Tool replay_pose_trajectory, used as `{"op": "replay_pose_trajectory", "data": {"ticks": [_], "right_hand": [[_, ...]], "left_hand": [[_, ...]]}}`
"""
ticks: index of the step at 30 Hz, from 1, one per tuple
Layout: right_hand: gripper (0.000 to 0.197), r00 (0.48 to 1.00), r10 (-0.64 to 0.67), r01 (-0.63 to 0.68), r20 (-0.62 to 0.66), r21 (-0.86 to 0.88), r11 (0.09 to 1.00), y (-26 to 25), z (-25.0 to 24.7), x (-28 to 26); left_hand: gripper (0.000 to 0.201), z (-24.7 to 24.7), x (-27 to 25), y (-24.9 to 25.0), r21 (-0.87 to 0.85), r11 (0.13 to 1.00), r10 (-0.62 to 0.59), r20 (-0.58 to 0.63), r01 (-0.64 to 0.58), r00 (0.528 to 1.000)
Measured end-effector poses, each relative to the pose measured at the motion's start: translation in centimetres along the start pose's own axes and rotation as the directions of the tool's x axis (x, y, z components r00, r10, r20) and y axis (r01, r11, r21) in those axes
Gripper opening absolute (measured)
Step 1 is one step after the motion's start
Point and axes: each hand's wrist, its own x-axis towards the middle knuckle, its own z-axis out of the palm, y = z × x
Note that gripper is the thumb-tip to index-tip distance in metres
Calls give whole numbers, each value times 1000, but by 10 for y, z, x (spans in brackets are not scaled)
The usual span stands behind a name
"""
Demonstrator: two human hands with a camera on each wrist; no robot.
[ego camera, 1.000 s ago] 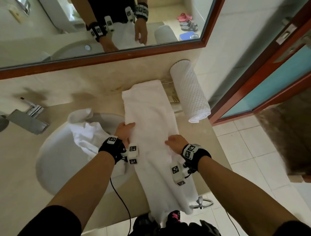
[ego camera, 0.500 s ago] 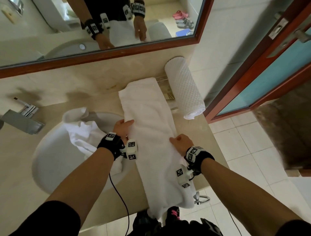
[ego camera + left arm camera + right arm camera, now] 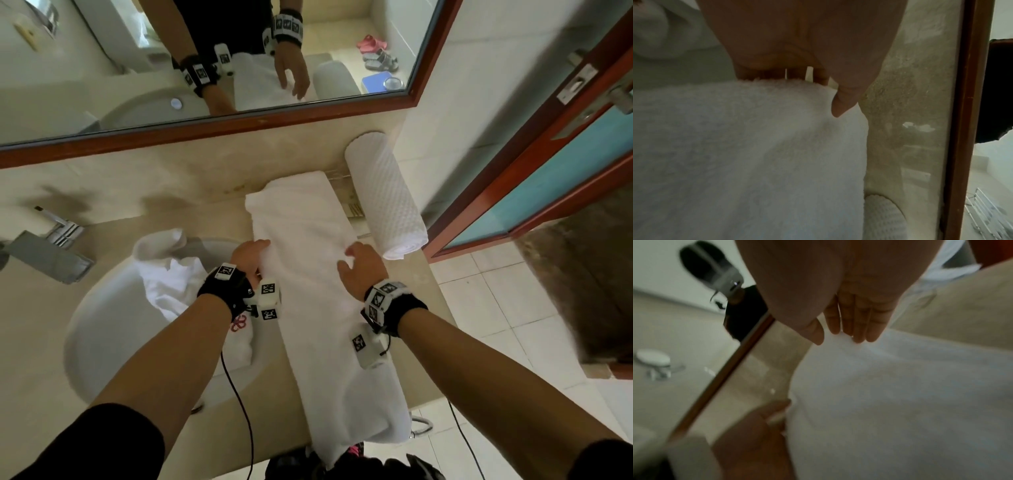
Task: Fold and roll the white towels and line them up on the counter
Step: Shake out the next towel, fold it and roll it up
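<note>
The counter (image 3: pixel 41 349) is bearing a folded towel (image 3: pixel 318 308), lying lengthwise, its near end overhanging the front edge. A rolled towel (image 3: pixel 383 195) is lying just beside it, rightward. The left hand (image 3: pixel 248 257) is grasping its left edge; the right hand (image 3: pixel 361 270) is pressing flat, fingers extended, on top.

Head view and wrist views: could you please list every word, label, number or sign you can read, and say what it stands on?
No readable words or numbers in any view.
On the wrist bands: square markers, black-and-white patterns, not text.
On the crumpled towel in the sink: a red flower emblem, no letters.
Plain, no text: folded towel, rolled towel.
</note>
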Motion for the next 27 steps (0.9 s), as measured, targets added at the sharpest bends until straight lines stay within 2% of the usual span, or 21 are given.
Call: {"op": "replay_pose_trajectory", "data": {"ticks": [3, 6, 9, 12, 14, 16, 18, 20, 22, 24, 27], "right_hand": [[41, 997, 53, -41, -54, 197, 979, -38, -11, 26], [57, 989, 138, -128, -48, 180, 975, -59, -22, 57], [57, 966, 251, -257, 60, 153, 954, -63, -23, 87], [61, 913, 353, -397, 202, 249, 884, -62, -22, 108], [57, 932, 317, -361, 177, 369, 856, -63, -19, 118], [40, 973, 232, -211, 13, 463, 861, -68, -20, 123], [30, 986, 133, -67, -102, 486, 871, -77, -30, 125], [28, 985, 65, 21, -157, 491, 871, -82, -42, 129], [26, 982, 63, 36, -181, 495, 868, -81, -46, 135], [27, 982, 104, -23, -155, 453, 891, -75, -41, 139], [33, 993, 97, -76, -65, 268, 960, -68, -30, 140]], "left_hand": [[19, 0, 2, 11, -18, 999, 36, 49, -35, 998], [21, 0, 2, 25, -88, 996, 16, 106, -6, 994], [37, -5, 10, 34, -98, 995, -5, 131, 18, 991], [44, -5, 15, 45, -127, 991, -19, 152, 38, 988], [40, -5, 17, 53, -167, 985, -17, 183, 48, 983], [38, -5, 19, 58, -201, 978, -12, 199, 53, 980], [43, -6, 20, 62, -183, 983, 1, 172, 31, 985], [45, -5, 25, 65, -175, 984, 41, 111, -21, 993], [45, -4, 28, 69, -195, 979, 65, 65, -51, 996], [41, -3, 31, 69, -185, 980, 72, 22, -67, 997], [35, -1, 33, 65, -117, 991, 55, -37, -59, 998]]}}
